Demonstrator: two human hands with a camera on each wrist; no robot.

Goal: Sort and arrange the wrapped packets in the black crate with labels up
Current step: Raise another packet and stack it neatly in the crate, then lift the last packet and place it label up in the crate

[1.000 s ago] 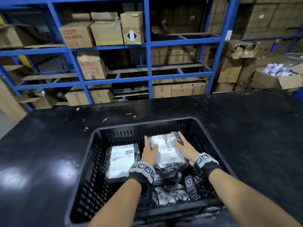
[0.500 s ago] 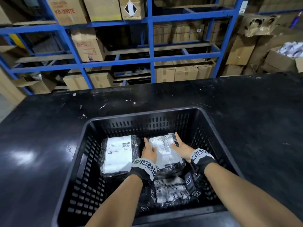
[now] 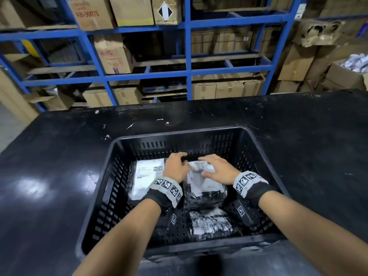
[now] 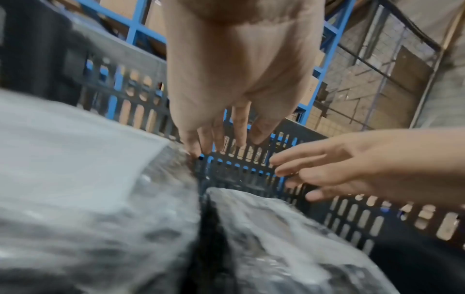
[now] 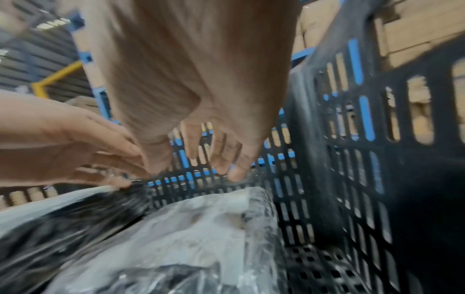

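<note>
A black crate (image 3: 264, 160) sits on a dark table (image 3: 59, 156) and holds three wrapped packets. One lies at the left, label up (image 3: 147, 176). A middle packet (image 3: 203, 186) lies just beside it, also label up. Both hands reach over its far end, likely to square it against its neighbour. The left hand (image 3: 175, 166) and right hand (image 3: 217, 168) have loosely spread, slightly bent fingers, clamped on nothing visible. Whether the fingertips touch the wrap is blurred. A third packet (image 3: 209, 224) nearer the person shows crumpled white; its label is unclear.

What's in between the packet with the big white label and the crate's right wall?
In the head view, the second wrapped packet lies there with both hands over it, between the labelled packet and the right wall.
</note>
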